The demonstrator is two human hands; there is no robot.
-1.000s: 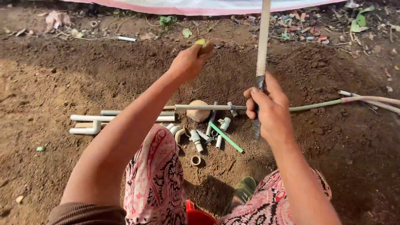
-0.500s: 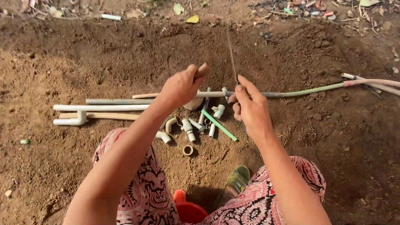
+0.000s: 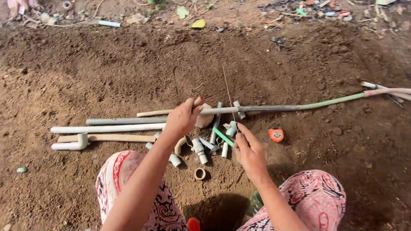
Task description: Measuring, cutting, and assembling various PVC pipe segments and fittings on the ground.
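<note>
Pipe fittings (image 3: 201,147) crowd between hands; bare soil (image 3: 107,72) beyond

No packages, labels, signs, screens.

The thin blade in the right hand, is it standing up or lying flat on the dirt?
Standing up: the thin blade rises nearly vertical from the right hand, which pinches its lower end above the pipe fittings.

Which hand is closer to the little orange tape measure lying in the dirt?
The right hand. It sits just to the left of the orange tape measure, apart from it, pinching a thin blade. The left hand is farther off to the left, resting on the long pipe.
</note>
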